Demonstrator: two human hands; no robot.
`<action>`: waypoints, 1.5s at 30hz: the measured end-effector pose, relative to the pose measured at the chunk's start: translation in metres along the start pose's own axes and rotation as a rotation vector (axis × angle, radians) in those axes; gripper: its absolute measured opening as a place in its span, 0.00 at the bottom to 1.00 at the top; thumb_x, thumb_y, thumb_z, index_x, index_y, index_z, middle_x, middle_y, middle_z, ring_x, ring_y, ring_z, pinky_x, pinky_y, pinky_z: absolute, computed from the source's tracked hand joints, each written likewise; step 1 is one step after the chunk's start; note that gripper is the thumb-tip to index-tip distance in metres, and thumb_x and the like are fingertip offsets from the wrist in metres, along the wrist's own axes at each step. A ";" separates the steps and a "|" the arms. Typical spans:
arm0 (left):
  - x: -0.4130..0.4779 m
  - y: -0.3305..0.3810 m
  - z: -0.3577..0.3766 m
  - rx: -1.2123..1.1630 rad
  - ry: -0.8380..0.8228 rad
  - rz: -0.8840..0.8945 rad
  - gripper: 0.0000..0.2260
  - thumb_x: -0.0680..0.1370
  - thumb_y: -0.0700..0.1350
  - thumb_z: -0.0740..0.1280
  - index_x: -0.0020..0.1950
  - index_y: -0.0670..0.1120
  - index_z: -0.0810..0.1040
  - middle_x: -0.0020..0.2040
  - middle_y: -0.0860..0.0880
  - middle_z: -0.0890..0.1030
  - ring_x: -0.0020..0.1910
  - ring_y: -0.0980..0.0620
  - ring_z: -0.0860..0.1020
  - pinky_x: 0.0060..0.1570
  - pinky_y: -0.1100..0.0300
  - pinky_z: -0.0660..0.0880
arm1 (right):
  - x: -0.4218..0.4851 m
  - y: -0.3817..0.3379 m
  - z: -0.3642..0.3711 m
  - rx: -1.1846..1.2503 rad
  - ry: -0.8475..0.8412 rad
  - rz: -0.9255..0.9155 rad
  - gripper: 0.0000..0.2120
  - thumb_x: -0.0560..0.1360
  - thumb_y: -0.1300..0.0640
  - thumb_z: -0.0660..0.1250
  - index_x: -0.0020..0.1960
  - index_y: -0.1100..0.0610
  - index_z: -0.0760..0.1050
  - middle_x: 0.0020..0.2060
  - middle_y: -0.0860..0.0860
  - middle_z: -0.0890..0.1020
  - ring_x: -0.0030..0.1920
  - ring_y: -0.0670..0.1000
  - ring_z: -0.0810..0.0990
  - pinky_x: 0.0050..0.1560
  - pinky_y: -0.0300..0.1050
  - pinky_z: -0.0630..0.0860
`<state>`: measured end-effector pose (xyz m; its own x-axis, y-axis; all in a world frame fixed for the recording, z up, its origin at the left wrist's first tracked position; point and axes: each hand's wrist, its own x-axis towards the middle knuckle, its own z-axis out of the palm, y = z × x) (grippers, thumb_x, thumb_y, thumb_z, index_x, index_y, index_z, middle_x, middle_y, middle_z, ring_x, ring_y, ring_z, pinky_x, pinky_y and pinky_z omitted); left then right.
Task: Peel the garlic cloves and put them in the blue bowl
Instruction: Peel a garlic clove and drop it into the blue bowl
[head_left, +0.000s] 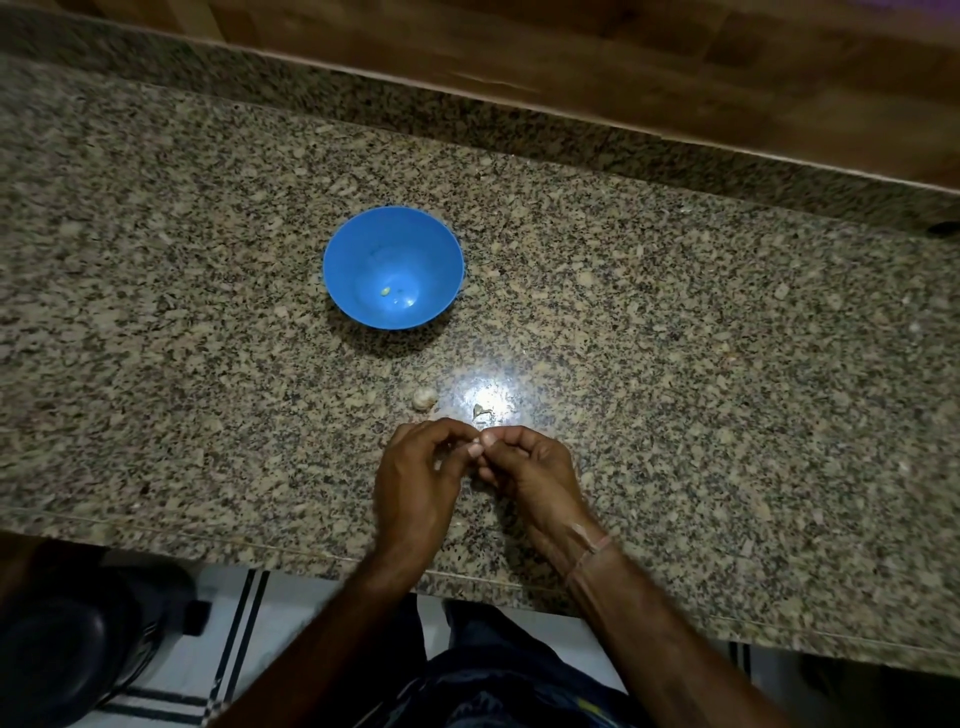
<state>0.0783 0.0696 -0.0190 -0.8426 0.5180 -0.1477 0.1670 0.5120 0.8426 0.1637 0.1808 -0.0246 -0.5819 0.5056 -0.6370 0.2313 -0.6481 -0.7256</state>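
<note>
Just beyond left hand (415, 483) and right hand (532, 475), both pinching one small bit (475, 446): garlic clove (424, 399).

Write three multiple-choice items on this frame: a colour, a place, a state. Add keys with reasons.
1. The bowl is: A red; B blue; C white.
2. The loose garlic clove lies: A in the bowl; B on the counter between bowl and hands; C on the floor.
3. The left hand and right hand: A lie flat on the counter; B lift the bowl; C pinch a small piece between them.
Key: 1 B, its wall is plainly blue; 2 B, it sits on granite just beyond the hands; 3 C, both hands curl onto the piece, which is mostly hidden.
</note>
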 end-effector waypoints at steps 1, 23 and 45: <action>0.000 -0.002 -0.001 0.003 0.011 -0.017 0.04 0.78 0.48 0.72 0.49 0.58 0.83 0.47 0.58 0.81 0.49 0.60 0.78 0.45 0.55 0.79 | 0.000 0.001 0.000 -0.009 -0.026 -0.007 0.03 0.79 0.64 0.72 0.51 0.63 0.83 0.43 0.60 0.86 0.42 0.53 0.83 0.51 0.50 0.82; 0.000 -0.035 0.005 0.275 -0.090 0.158 0.12 0.77 0.43 0.75 0.59 0.47 0.81 0.51 0.51 0.77 0.52 0.53 0.73 0.46 0.59 0.68 | 0.028 -0.005 -0.008 -1.379 -0.134 -0.804 0.14 0.80 0.60 0.70 0.65 0.59 0.81 0.59 0.52 0.80 0.59 0.54 0.76 0.53 0.51 0.79; -0.036 -0.043 -0.030 0.014 0.136 -0.105 0.11 0.80 0.40 0.70 0.40 0.51 0.75 0.35 0.53 0.79 0.37 0.53 0.80 0.36 0.50 0.79 | -0.008 0.046 0.027 -0.505 -0.004 -0.172 0.03 0.73 0.62 0.74 0.41 0.57 0.84 0.37 0.54 0.86 0.38 0.52 0.83 0.42 0.49 0.80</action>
<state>0.0862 0.0087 -0.0345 -0.9170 0.3640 -0.1629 0.0803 0.5686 0.8187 0.1580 0.1314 -0.0456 -0.6472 0.5779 -0.4972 0.4782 -0.2001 -0.8551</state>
